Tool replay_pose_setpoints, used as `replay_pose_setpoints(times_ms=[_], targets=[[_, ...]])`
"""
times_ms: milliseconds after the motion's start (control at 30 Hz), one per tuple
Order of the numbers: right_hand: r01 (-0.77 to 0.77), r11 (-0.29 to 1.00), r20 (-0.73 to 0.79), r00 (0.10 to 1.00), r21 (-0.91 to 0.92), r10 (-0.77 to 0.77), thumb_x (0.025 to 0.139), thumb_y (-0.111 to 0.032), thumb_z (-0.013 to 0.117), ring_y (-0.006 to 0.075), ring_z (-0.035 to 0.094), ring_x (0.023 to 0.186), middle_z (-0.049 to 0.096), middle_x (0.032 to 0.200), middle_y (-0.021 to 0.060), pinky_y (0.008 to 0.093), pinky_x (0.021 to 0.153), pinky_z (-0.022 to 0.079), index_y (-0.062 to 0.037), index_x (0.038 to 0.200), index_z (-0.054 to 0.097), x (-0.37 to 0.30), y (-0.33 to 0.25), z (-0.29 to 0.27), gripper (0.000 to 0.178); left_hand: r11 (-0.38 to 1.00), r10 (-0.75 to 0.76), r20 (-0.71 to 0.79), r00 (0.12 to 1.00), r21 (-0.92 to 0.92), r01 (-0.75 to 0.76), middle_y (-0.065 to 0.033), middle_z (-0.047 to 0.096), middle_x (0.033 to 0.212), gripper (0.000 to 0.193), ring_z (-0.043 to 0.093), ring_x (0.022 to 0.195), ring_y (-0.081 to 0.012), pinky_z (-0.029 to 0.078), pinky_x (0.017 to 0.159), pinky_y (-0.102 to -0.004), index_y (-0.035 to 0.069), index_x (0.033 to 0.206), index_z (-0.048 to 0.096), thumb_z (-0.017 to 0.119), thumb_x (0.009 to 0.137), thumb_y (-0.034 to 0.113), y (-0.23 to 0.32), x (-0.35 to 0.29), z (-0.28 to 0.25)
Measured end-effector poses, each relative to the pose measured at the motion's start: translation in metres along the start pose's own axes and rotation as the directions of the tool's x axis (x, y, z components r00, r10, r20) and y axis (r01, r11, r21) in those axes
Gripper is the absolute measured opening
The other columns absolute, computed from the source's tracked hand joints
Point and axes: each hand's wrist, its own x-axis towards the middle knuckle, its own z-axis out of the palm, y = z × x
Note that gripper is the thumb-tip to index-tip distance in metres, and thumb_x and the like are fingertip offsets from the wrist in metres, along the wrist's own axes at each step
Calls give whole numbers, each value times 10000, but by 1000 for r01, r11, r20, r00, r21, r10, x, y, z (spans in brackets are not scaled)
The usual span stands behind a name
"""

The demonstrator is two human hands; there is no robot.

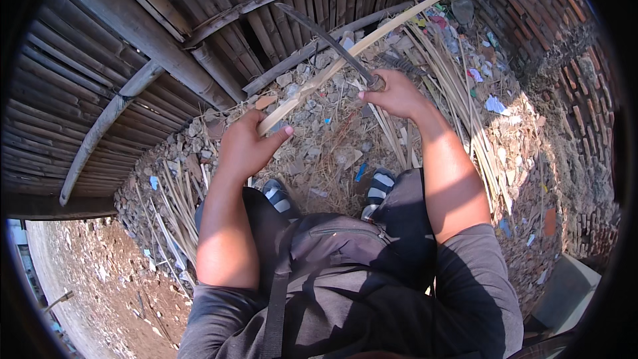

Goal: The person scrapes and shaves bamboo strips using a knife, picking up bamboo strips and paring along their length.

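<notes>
My left hand [249, 143] is closed around the near end of a long, pale split bamboo strip [359, 48], which slants away to the far right. In my right hand [393, 94] is the handle of a machete [325, 36], its dark, slightly curved blade pointing up and to the left. The blade crosses the strip near its middle; whether the two touch I cannot tell. My left fingers are partly hidden behind the hand, while the left thumb sticks out to the right.
Split bamboo strips lie in a bundle [458, 106] at right and another pile [176, 216] at left. A bamboo slat wall [86, 93] stands left and ahead, a brick wall [585, 113] at right. Rubble and litter cover the ground around my sandalled feet [379, 189].
</notes>
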Motion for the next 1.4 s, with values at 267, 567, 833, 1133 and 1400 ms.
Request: replay_pose_setpoints(times_ms=[267, 567, 833, 1133, 1400], targets=[[190, 981, -102, 976, -38, -193, 834, -339, 826, 298, 706, 842, 731, 871, 187, 410, 786, 528, 9, 1157, 691, 0, -4, 17, 495, 1000, 23, -50, 998, 9, -22, -196, 727, 852, 609, 730, 819, -347, 551, 767, -426, 4, 1064, 708, 841, 789, 531, 10, -2, 3], [294, 953, 59, 955, -73, -291, 823, -359, 830, 327, 724, 874, 733, 899, 195, 421, 822, 542, -9, 1220, 688, -4, -9, 18, 548, 998, 50, -14, 999, -30, -50, -172, 711, 802, 617, 721, 772, -322, 547, 738, -421, 4, 1045, 698, 847, 783, 543, -4, 1, 6], [35, 996, -33, 999, 84, -32, 842, -320, 837, 169, 623, 599, 665, 729, 68, 330, 580, 487, 1, 1197, 671, 0, -1, 10, 507, 999, 28, -63, 998, 46, -25, -154, 719, 789, 577, 728, 758, -299, 551, 723, -411, 9, 1050, 698, 855, 789, 499, 15, -3, 5], [194, 971, 337, 931, -140, -138, 820, -362, 809, 399, 699, 1043, 735, 1027, 219, 458, 919, 541, -79, 1237, 697, -12, -34, 14, 517, 996, 64, -57, 996, 63, -60, -160, 728, 827, 531, 740, 790, -284, 558, 738, -383, -8, 1085, 681, 867, 810, 407, 20, -5, 11], [262, 928, 193, 957, -265, -215, 812, -349, 817, 392, 702, 975, 740, 992, 194, 452, 883, 536, -76, 1155, 725, -17, -42, 37, 448, 994, 98, -127, 987, 61, -91, -182, 719, 779, 621, 731, 787, -383, 562, 739, -462, 6, 1101, 693, 831, 789, 525, 19, -5, 23]])
